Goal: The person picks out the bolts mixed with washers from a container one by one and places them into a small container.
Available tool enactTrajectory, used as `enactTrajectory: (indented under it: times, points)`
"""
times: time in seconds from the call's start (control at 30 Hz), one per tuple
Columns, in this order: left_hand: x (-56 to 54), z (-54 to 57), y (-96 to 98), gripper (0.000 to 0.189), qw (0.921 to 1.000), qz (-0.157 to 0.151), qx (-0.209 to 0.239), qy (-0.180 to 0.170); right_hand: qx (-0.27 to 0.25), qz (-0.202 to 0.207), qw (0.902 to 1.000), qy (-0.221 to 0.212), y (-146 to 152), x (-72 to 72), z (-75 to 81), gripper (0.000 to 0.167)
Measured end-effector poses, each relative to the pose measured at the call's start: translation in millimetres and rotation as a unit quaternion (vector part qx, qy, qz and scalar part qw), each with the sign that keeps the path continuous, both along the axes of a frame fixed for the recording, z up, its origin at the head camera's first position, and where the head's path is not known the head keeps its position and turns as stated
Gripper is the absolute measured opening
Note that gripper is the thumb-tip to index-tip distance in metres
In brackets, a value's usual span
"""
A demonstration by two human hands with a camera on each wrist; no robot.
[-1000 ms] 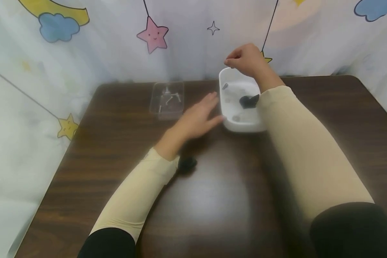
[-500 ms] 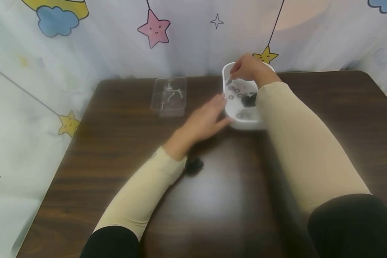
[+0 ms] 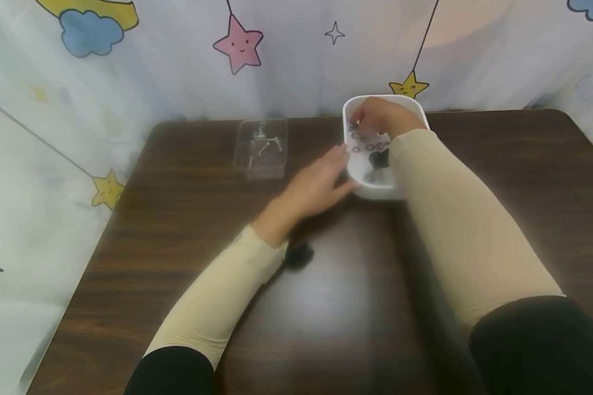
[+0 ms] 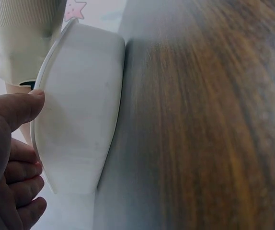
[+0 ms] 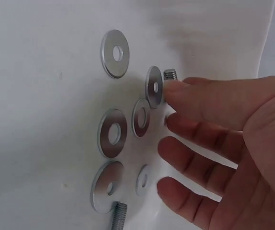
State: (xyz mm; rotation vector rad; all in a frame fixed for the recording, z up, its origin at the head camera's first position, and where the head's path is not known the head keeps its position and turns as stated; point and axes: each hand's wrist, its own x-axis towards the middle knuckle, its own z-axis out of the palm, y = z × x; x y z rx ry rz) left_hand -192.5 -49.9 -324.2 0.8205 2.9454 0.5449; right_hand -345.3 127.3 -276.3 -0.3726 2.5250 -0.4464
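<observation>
The white tub stands at the back of the dark wooden table. My left hand rests against its near left side, fingers fairly straight, the thumb at the rim as the left wrist view shows. Inside the tub, my right hand pinches a bolt between thumb and index finger; only its threaded end shows past the thumb. Several flat washers lie beside the fingertips on the tub's bottom. A second bolt shows its threads at the lower edge of the right wrist view.
A clear plastic box with several small light pieces stands left of the tub. A patterned curtain hangs behind the table. The right forearm covers the tub's right side in the head view.
My right hand has come down from above the tub's far rim into it, its fingertips now at the bolt. The left hand stays by the tub's side. Several washers now show.
</observation>
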Motion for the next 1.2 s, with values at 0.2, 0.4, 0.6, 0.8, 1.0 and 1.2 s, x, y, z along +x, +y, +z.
enactTrajectory:
  times: [0.2,0.4,0.6,0.8,1.0,1.2]
  points:
    - [-1.3,-1.1,-0.7,0.078,1.0000,0.000,-0.004,0.001,0.020,-0.009,0.9990,0.040,-1.5,-2.3,-4.0,0.043]
    - [-2.7,-2.1,0.1,0.077,1.0000,0.001,-0.004,0.001,0.000,-0.023,0.9974,0.069,0.0,2.1,-8.5,0.023]
    - [-3.0,-3.3,0.3,0.076,1.0000,0.003,-0.006,0.003,0.006,-0.021,0.9961,0.086,-0.4,3.6,-9.8,0.018]
    - [-1.3,-1.5,0.8,0.076,1.0000,0.002,-0.001,0.004,0.011,-0.013,0.9964,0.083,2.3,-0.1,-9.4,0.023]
    - [0.3,1.2,1.6,0.075,1.0000,0.002,0.001,-0.001,-0.001,-0.006,0.9969,0.078,4.9,-3.9,-3.9,0.032]
    - [-0.8,0.6,0.7,0.073,1.0000,0.004,0.003,-0.001,-0.003,0.001,0.9987,0.051,6.2,-5.2,6.0,0.037]
